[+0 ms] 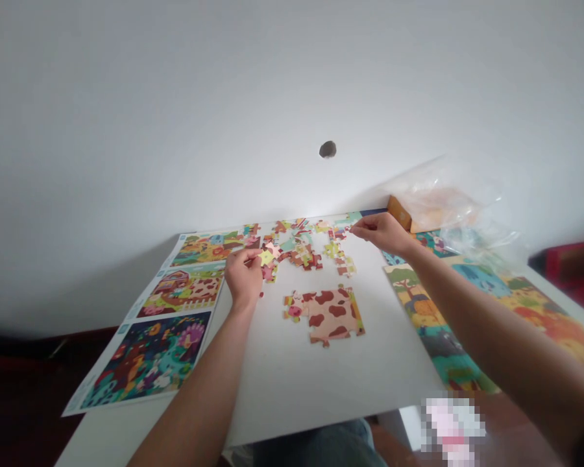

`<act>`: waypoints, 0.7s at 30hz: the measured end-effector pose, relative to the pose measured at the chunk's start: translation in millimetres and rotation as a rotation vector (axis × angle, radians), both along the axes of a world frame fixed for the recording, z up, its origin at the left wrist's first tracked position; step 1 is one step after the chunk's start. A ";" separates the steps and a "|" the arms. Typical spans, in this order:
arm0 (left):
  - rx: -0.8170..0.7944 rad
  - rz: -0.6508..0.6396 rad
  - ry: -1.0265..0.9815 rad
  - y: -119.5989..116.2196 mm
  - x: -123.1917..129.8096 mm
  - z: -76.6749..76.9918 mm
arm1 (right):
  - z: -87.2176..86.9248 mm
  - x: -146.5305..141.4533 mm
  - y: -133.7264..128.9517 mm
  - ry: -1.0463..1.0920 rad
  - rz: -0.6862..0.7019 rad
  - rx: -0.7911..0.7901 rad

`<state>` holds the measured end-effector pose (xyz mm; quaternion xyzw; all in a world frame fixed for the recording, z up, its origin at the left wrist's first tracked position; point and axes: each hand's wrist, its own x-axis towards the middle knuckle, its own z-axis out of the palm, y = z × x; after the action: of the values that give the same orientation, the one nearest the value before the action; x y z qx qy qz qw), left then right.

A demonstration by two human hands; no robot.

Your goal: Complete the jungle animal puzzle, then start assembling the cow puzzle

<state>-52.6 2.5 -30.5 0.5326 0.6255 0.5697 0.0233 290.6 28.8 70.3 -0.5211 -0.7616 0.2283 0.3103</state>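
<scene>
My left hand (243, 275) is closed in a pinch on a yellow-green puzzle piece (267, 257), above the left side of the loose pieces. Beyond the middle of the white board, my right hand (383, 231) has thumb and fingers pinched at the edge of a reddish puzzle piece (341, 233). Several loose puzzle pieces (304, 253) lie scattered between the two hands, some overlapping. Nearer to me is a joined section of puzzle (335, 313) showing a brown-spotted cow with a pink muzzle. It lies flat, apart from both hands.
A sheet of printed pictures (150, 360) lies along the left side. Assembled animal puzzles (418, 305) lie on the right, partly under my right forearm. Behind them are an orange box (399, 213) and a clear plastic bag (448, 201). A wall (224, 130) with a hole borders the back.
</scene>
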 end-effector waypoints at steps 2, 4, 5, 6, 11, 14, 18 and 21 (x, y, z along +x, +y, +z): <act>0.008 0.000 0.015 1.4 0.2 -0.9 | 5.6 9.2 1.5 -0.048 0.014 0.030; 0.006 -0.001 0.020 1.7 2.1 0.4 | 7.1 19.8 5.1 -0.151 -0.006 0.077; 0.015 0.000 0.024 1.4 3.5 1.7 | 5.8 24.7 7.6 -0.213 -0.023 0.106; 0.021 -0.004 0.031 0.9 4.9 3.4 | 3.1 28.9 10.3 -0.278 -0.035 0.132; 0.043 0.000 0.048 -2.2 8.8 9.0 | -19.0 25.8 17.1 -0.541 0.068 0.259; 0.040 -0.020 0.045 -3.5 8.3 9.0 | -30.2 3.7 14.4 -0.526 0.086 0.358; 0.035 -0.016 0.067 -4.6 6.9 9.3 | -49.8 -24.8 15.9 -0.395 0.003 0.365; 0.034 0.030 0.116 -4.9 4.7 9.6 | -68.1 -29.5 22.5 -0.420 -0.031 0.310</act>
<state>-47.8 -2.3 -20.9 0.5556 0.6237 0.5489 -0.0305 261.1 51.4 2.2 -0.5147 -0.8272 -0.0093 0.2250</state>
